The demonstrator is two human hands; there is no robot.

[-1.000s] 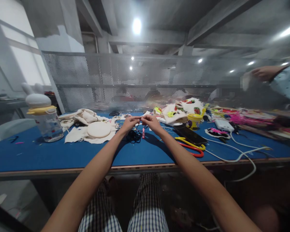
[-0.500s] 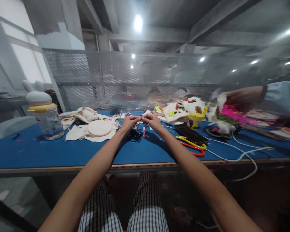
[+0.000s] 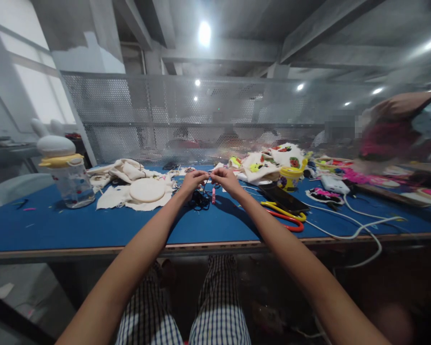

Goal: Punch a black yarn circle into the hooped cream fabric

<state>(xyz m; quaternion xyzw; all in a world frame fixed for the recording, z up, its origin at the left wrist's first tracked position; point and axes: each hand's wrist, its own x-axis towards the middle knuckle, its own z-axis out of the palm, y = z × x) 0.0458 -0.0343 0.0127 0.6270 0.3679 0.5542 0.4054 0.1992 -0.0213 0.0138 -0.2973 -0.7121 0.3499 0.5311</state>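
In the head view my left hand [image 3: 194,182] and my right hand [image 3: 225,180] meet fingertip to fingertip above the blue table. Both are closed in a pinch on black yarn, whose thin end between the fingers is too small to see clearly. A loose tangle of the black yarn [image 3: 200,201] hangs and lies just under my left hand. Below the gap between the hands is a small pink tool [image 3: 213,195], its kind unclear. Left of my hands, a round hoop with cream cloth [image 3: 147,190] lies flat on more cloth.
A bunny-lidded water bottle [image 3: 69,175] stands at left. To the right are red and yellow-handled scissors [image 3: 285,218], a dark phone [image 3: 285,198], a yellow cup [image 3: 289,178], embroidered cloth [image 3: 269,163], a white power bank [image 3: 334,184] and white cables [image 3: 345,237]. A co-worker's arm [image 3: 398,105] is blurred at far right.
The co-worker's hand at right has lifted the pink and white fluffy piece up and away to the right, baring the white power bank. My hands have hardly moved.
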